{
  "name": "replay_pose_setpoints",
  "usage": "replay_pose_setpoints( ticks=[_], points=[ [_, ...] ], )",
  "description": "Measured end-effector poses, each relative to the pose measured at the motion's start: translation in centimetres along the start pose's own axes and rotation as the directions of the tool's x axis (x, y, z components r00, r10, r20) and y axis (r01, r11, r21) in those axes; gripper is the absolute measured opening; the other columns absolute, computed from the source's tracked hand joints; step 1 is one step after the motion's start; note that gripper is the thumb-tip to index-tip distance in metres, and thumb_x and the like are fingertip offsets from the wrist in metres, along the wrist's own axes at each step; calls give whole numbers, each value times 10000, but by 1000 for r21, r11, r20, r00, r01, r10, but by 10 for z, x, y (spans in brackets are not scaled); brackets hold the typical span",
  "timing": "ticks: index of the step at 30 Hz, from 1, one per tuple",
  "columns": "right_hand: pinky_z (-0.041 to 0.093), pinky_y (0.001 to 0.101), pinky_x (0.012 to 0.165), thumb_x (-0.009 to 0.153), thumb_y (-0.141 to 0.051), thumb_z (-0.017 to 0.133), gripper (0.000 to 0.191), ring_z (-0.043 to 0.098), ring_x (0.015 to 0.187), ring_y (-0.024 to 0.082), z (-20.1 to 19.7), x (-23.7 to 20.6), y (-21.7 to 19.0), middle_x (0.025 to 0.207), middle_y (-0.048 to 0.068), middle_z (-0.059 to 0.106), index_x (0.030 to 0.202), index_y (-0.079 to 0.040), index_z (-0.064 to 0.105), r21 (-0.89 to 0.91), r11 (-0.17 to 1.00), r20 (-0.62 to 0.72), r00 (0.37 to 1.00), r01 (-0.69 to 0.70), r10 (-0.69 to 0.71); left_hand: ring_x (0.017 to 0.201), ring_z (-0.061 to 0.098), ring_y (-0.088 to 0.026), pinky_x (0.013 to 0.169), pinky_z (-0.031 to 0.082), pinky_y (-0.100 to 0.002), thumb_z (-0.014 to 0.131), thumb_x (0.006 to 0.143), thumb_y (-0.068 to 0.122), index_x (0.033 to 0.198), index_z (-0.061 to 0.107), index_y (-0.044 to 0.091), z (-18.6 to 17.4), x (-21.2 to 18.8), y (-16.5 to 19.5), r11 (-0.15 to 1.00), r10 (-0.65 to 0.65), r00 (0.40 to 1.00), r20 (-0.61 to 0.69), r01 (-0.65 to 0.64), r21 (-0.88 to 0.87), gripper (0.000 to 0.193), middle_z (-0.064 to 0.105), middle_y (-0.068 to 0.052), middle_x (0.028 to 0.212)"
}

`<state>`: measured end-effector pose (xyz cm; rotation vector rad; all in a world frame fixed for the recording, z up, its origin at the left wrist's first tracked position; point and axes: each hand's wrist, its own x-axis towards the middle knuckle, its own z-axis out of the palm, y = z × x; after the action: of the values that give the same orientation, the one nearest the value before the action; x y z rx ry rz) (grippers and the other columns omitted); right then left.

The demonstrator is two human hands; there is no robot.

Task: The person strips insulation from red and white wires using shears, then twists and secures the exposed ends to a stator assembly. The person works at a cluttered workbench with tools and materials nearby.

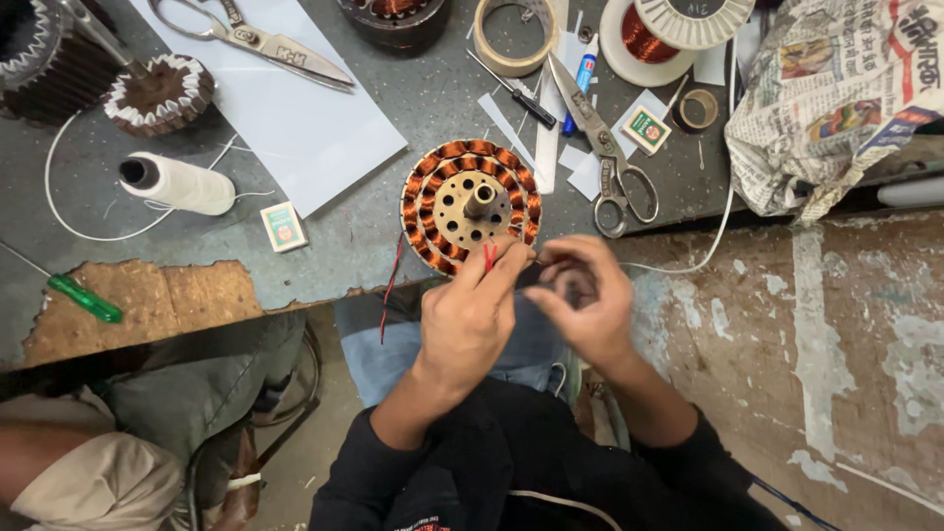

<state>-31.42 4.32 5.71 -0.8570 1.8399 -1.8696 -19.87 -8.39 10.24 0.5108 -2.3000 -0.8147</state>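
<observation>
A round motor stator [470, 205] wound with copper coils lies at the near edge of the grey worktable [324, 246]. My left hand [472, 315] pinches thin red wires [489, 258] at the stator's near rim. A longer red wire [390, 290] hangs down over the table edge. My right hand [582, 300], blurred, is closed beside the left one, its fingertips meeting the left fingers at the wire ends. What the right hand grips is too small to see.
Large scissors [258, 41], a white sheet [295, 108], a white thread spool [182, 184], a tape roll [511, 37], more scissors [605, 152], a copper wire reel [654, 34], a green screwdriver [87, 298] and crumpled newspaper [836, 88] lie around. Another person's leg [88, 472] is lower left.
</observation>
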Motion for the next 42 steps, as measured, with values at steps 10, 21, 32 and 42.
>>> replay_pose_setpoints(
  ticks=[10, 21, 32, 42],
  points=[
    [506, 283, 640, 946, -46, 776, 126, 631, 747, 187, -3, 9, 9, 898, 77, 653, 1038, -8, 699, -335, 873, 25, 929, 356, -369, 793, 724, -266, 693, 590, -348, 683, 918, -35, 1181, 682, 84, -4, 1, 4, 999, 1, 1000, -16, -2, -36, 289, 697, -51, 1142],
    [536, 263, 657, 785, -152, 891, 611, 629, 818, 167, 5, 7, 8, 1056, 104, 628, 1227, 36, 513, -134, 945, 13, 954, 299, -300, 762, 714, -277, 673, 586, -355, 687, 898, -43, 1181, 691, 78, -1, 0, 0, 1000, 0, 1000, -6, 0, -13, 307, 700, -75, 1147],
    [569, 307, 688, 919, -5, 808, 285, 692, 796, 223, -4, 2, 15, 983, 117, 679, 1162, -25, 662, 128, 970, 28, 979, -205, 204, 808, 728, -263, 698, 593, -341, 685, 912, -29, 1181, 679, 87, -1, 0, 3, 1000, 2, 1000, -10, -2, -22, 293, 695, -55, 1176],
    [609, 305, 736, 984, -2, 760, 303, 707, 891, 192, 6, -1, 7, 1079, 173, 681, 1247, 39, 616, -583, 683, 43, 856, 441, -516, 807, 724, -258, 695, 592, -341, 688, 909, -39, 1188, 678, 86, -2, 0, 2, 999, 1, 1000, -11, -2, -46, 306, 695, -47, 1156]
  ],
)
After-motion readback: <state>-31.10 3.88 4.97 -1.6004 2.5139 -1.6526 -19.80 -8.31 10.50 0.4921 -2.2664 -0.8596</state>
